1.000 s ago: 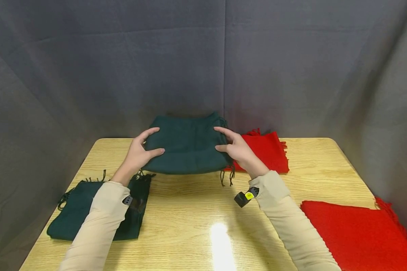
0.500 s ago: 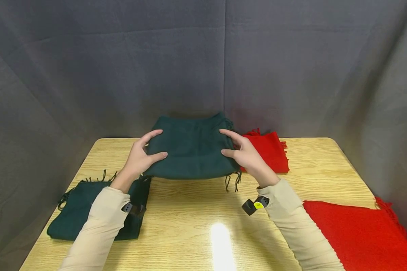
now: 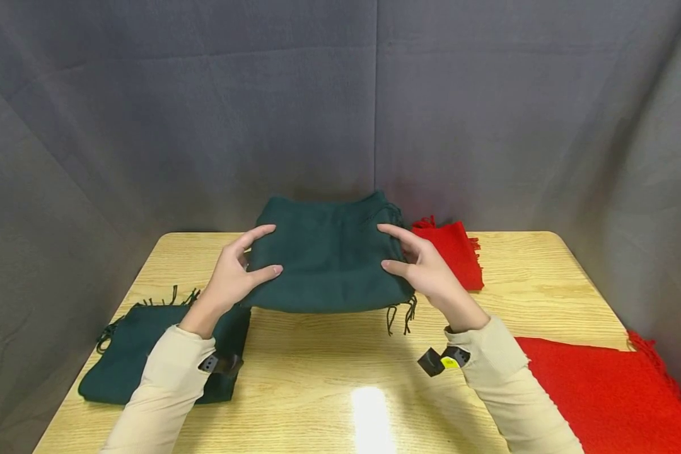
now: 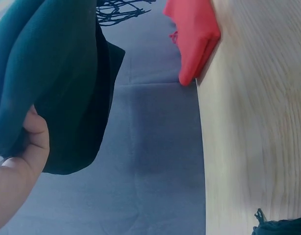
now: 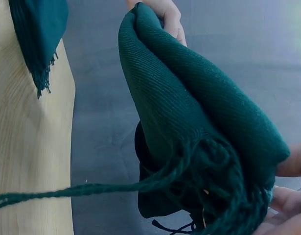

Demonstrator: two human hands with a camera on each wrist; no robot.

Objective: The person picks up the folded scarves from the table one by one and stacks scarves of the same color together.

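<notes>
A folded dark green scarf (image 3: 326, 252) with fringe hanging at its right end is held up above the table between both hands. The left hand (image 3: 232, 271) grips its left end, thumb on top and the other fingers curling beneath. In the left wrist view those fingers (image 4: 37, 132) press into the cloth from below. The right hand (image 3: 425, 265) grips the fringed right end, with thumb and index finger showing on top. Twisted fringe strands (image 5: 209, 171) dangle close to the camera in the right wrist view. The scarf sags slightly between the hands.
Another folded dark green scarf (image 3: 119, 366) lies at the table's left, partly under the left forearm. A folded red scarf (image 3: 454, 255) lies at the back right, another red one (image 3: 607, 391) at the front right. Grey curtain surrounds the wooden table (image 3: 306, 378).
Both hands have moved toward the person and slightly right, carrying the green scarf with them. More space separates the hands now. The scarves on the table have stayed put.
</notes>
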